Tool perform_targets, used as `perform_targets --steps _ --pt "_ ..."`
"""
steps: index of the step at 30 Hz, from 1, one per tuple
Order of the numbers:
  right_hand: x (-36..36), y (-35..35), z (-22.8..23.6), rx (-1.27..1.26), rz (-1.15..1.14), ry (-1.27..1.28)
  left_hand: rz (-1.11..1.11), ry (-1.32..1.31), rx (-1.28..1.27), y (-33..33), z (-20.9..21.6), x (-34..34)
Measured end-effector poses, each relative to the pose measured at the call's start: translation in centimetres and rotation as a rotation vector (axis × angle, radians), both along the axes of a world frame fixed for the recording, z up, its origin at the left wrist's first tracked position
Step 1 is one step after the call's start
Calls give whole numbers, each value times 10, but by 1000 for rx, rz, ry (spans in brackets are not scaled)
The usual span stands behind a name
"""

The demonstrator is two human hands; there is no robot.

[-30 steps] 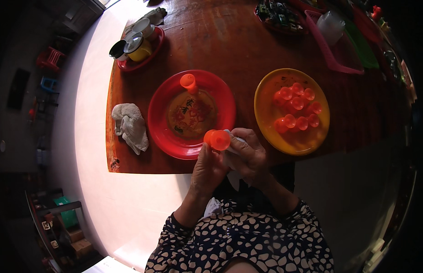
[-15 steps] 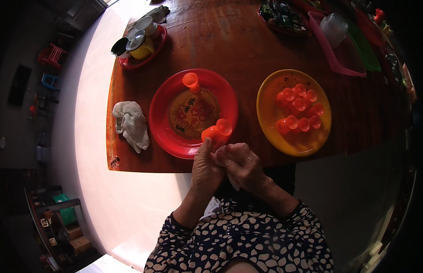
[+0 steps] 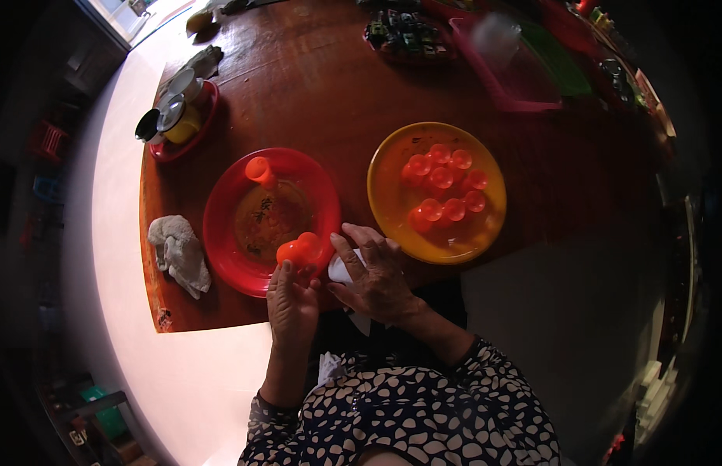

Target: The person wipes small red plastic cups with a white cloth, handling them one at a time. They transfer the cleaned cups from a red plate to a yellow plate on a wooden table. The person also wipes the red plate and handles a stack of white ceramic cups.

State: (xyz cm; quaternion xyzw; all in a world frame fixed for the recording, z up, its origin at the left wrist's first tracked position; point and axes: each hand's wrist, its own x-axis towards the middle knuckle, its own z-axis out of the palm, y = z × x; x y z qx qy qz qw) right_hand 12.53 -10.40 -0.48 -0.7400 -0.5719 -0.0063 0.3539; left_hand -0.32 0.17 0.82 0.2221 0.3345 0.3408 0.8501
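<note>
My left hand (image 3: pixel 293 307) pinches a small orange stemmed cup (image 3: pixel 295 250) over the near right rim of the red plate (image 3: pixel 215 233); its round foot points up and away. Beside it, my right hand (image 3: pixel 379 281) holds a white cloth or tissue (image 3: pixel 341 269) under its stretched fingers, apart from the cup; part of the white piece is hidden. Another orange cup (image 3: pixel 260 171) stands on the far side of the red plate. Several more orange cups (image 3: pixel 441 179) rest foot-up in rows on the yellow plate (image 3: pixel 380 182) to the right.
A crumpled white towel (image 3: pixel 178 252) lies left of the red plate. At the back left, mugs (image 3: pixel 180 120) stand on a small red tray (image 3: pixel 209 116). Back right hold a dish of small dark packets (image 3: pixel 408 35) and a pink basket (image 3: pixel 524 102). The wooden table (image 3: pixel 299 85) ends near me.
My hands have drawn apart; the right has moved off the cup with the white piece, its fingers stretching. My left still holds the cup. The whole view has shifted, with plates now further left.
</note>
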Motion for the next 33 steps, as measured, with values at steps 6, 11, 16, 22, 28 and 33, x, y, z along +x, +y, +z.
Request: perform_targets --steps 6,11,16,22,28,33 --pt "11 -8 22 322 78 261 -152 -23 171 -11 -1 10" --pt "18 -15 26 321 54 486 -197 42 234 -22 10 26" --pt "38 -30 45 274 100 517 -369 32 312 -21 17 32" --pt "100 -34 69 330 -72 182 -305 72 589 -24 27 61" --pt "137 -28 72 -50 -72 -278 -419 705 1783 -19 8 63" --pt "137 -17 56 -181 -68 -315 -495 849 1907 -30 -8 63"
